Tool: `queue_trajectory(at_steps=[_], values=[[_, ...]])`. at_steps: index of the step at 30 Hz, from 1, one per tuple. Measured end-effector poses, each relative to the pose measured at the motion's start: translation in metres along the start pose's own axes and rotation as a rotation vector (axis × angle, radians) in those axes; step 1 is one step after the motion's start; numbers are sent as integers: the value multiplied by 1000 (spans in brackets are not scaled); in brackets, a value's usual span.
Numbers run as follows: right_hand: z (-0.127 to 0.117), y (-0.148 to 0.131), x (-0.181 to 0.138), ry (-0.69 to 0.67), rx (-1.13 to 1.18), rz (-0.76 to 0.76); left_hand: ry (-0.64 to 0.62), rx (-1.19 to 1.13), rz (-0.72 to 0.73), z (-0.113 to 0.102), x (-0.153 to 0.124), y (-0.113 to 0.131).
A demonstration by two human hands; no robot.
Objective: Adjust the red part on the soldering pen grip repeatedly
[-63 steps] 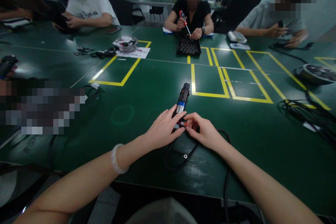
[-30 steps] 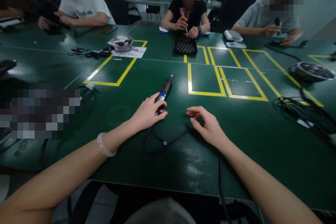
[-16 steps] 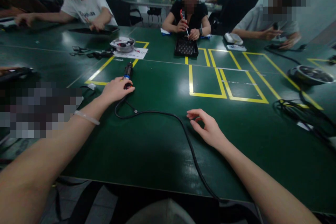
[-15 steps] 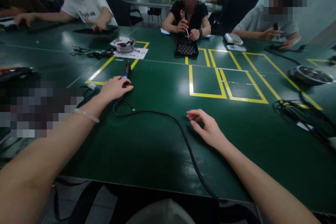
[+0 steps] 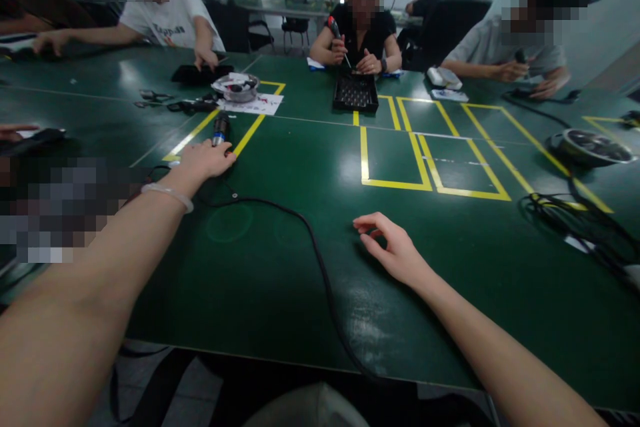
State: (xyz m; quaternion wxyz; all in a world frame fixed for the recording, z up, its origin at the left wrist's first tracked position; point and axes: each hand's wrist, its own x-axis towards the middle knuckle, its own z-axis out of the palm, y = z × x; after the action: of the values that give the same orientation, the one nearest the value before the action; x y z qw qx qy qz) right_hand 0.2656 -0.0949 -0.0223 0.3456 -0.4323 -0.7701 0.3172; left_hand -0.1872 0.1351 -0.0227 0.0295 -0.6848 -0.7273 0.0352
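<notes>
At the left of the head view, my left hand point(image 5: 205, 161) is closed around a black electric screwdriver point(image 5: 221, 127) with a blue ring. Its front end points away from me, inside a yellow tape outline; my palm and fingers hide the rear part. A black cord point(image 5: 318, 250) trails from under that hand across the table to the near edge. My right hand point(image 5: 389, 245) rests on the green tabletop point(image 5: 280, 293), right of the cord. Its fingers are loosely curved, thumb apart, and nothing is in them.
Beyond the screwdriver stands a clear bowl of small parts point(image 5: 236, 88) on a paper sheet point(image 5: 267, 105). A black tray of small pieces point(image 5: 355, 95) lies before a co-worker holding a red-handled screwdriver point(image 5: 334, 28). Coiled cables point(image 5: 565, 213) and a round metal dish point(image 5: 595, 145) are at right.
My left hand has moved the electric screwdriver left, into the tape outline, and the cord has shifted left with it. My right hand has barely moved. A co-worker's dark tray at far left has moved right.
</notes>
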Motion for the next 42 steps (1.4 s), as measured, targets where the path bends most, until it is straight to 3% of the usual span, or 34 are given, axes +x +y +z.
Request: queue_trajectory(at_steps=[8, 13, 21, 28, 32, 37, 42], values=[[1, -3, 0, -4, -5, -34, -33, 2, 2, -8, -8, 5], [3, -2, 1, -7, 18, -27, 2, 17, 36, -12, -26, 21], [6, -3, 2, 18, 24, -29, 100, 60, 112, -23, -94, 91], [6, -9, 3, 14, -79, -84, 130, 49, 309, -38, -169, 164], [8, -7, 3, -19, -108, -43, 136, -8, 404, -46, -201, 199], [9, -5, 2, -28, -106, 3, 135, -45, 533, -49, -227, 229], [9, -7, 4, -58, -60, 15, 166, -29, 607, -44, -241, 243]])
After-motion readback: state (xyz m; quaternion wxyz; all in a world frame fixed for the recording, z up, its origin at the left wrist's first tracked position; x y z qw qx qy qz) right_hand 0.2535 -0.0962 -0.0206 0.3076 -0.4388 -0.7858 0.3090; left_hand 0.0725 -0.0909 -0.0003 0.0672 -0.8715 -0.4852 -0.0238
